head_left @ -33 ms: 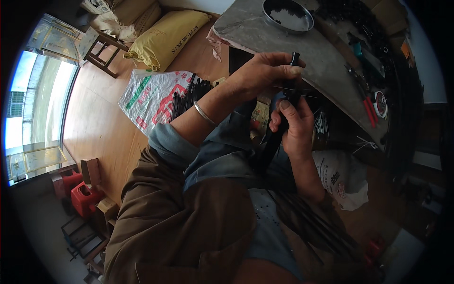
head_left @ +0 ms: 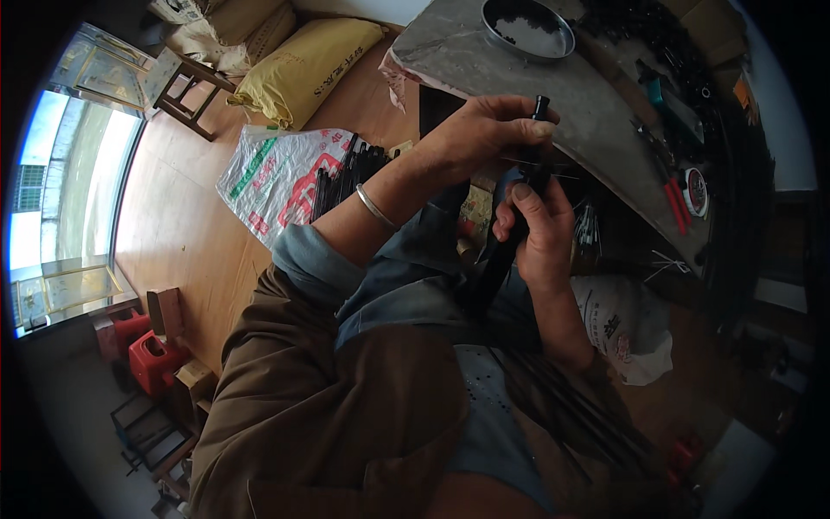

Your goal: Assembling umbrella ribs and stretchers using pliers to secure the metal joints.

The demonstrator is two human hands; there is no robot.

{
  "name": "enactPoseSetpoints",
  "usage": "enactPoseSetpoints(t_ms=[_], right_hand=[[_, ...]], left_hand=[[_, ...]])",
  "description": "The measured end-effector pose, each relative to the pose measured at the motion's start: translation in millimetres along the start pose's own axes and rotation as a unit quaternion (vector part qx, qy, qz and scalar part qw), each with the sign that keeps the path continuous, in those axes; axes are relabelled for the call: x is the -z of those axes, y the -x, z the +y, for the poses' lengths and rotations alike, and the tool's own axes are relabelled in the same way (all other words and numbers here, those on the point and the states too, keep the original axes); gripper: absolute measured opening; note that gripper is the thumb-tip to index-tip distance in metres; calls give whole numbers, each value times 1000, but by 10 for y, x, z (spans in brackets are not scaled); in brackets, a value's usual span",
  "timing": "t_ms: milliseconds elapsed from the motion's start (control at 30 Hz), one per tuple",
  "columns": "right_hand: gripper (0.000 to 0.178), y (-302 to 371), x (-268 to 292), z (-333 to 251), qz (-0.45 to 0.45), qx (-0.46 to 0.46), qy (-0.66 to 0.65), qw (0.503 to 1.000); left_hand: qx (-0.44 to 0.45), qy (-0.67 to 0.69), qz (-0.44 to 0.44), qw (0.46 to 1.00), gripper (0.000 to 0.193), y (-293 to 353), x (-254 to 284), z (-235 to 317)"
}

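With finger and thumb, my left hand (head_left: 494, 134) closes round the upper end of a long black rod-like piece (head_left: 540, 105), whose flared tip sticks up past the fingers. Lower down, my right hand (head_left: 543, 227) wraps round the dark body of the same piece, thumb on top. Its lower part runs toward my lap and blends into shadow. Thin pale wires or bristles (head_left: 564, 166) jut out between the two hands. A metal bangle (head_left: 374, 206) circles my left wrist. Several thin dark rods (head_left: 566, 394) lie across my lap on the right.
A grey worktable (head_left: 571, 104) carries a round metal bowl (head_left: 527, 28), red-handled pliers (head_left: 674, 206) and many small black parts. Left of my hands, a bundle of black rods (head_left: 346, 169) lies on a white printed sack (head_left: 275, 177). Farther off are a yellow sack (head_left: 307, 69) and a wooden stool (head_left: 186, 97).
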State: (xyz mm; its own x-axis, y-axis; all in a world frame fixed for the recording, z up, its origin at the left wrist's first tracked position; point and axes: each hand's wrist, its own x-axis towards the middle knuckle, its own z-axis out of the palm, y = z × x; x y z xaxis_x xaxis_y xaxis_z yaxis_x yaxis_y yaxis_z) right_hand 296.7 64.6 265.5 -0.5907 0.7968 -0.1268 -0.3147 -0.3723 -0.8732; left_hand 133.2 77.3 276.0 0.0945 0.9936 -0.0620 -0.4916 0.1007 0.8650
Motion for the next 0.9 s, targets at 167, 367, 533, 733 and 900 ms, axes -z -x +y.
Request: enactPoseSetpoints(t_ms=[167,367,533,733,900], right_hand=[[17,-11,-2,-3,3,1,3,1000],[18,-13,-9,-12,8,5,14,1000],[20,-19,-7,14,-6,4,16,1000],[20,-16,3,13,-4,-3,0,1000],[20,-19,15,5,-6,-3,-3,1000]], left_hand=[[-6,18,2,1000,34,-41,8,-31],[-13,29,-23,999,40,-9,-44,-9],[-46,-138,16,989,51,-15,-19,-1],[-35,-32,-34,998,49,15,56,15],[-33,-31,-51,998,45,18,77,-10]])
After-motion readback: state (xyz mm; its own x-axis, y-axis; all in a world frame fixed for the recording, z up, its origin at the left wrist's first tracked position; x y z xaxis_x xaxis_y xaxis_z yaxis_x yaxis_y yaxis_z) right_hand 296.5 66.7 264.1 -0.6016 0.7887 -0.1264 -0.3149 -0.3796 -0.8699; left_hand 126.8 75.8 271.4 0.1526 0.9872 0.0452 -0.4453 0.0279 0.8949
